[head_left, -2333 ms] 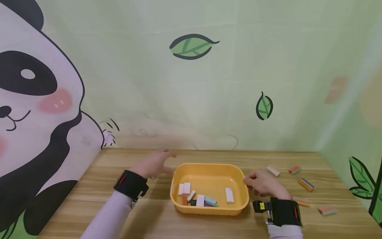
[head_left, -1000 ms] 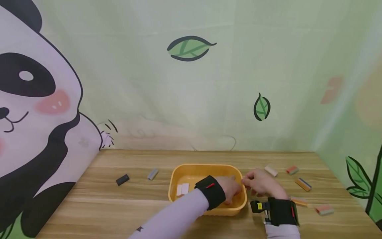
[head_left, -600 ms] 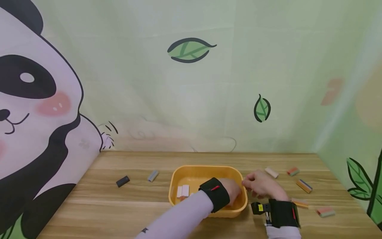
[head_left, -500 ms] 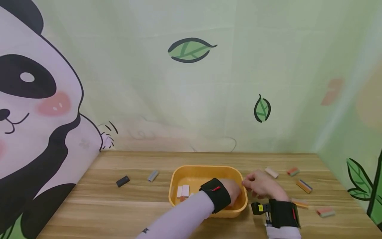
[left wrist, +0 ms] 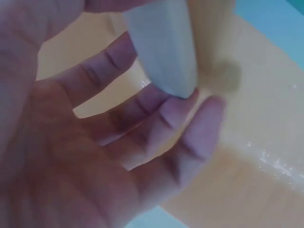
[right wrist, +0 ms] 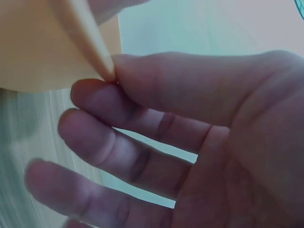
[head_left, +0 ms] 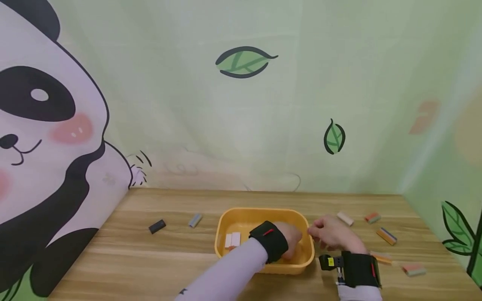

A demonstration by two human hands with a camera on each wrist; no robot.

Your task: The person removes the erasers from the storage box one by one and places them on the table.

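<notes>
A yellow plastic basin (head_left: 263, 210) stands mid-table. My left hand (head_left: 289, 239) is inside it on the right side. In the left wrist view, that hand holds a white eraser (left wrist: 164, 50) with a rounded end, its thumb and fingers around it. At the basin's right rim, my right hand (head_left: 333, 232) pinches the edge; the right wrist view has thumb and index finger meeting on the rim (right wrist: 90, 40). White erasers (head_left: 235, 239) lie at the basin's left end. My left forearm hides the pieces at the front of the basin.
On the wooden table (head_left: 150, 267), a black eraser (head_left: 157, 226) and a grey one (head_left: 195, 220) lie left. Several two-tone erasers, including an orange-and-blue one (head_left: 386, 236), are scattered right, with a whitish one (head_left: 345, 218) behind my right hand. A printed cloth (head_left: 180, 104) hangs behind.
My left hand has gone from beyond the basin's left rim to inside its right side, and lately rises slightly. My right hand has stayed at the rim.
</notes>
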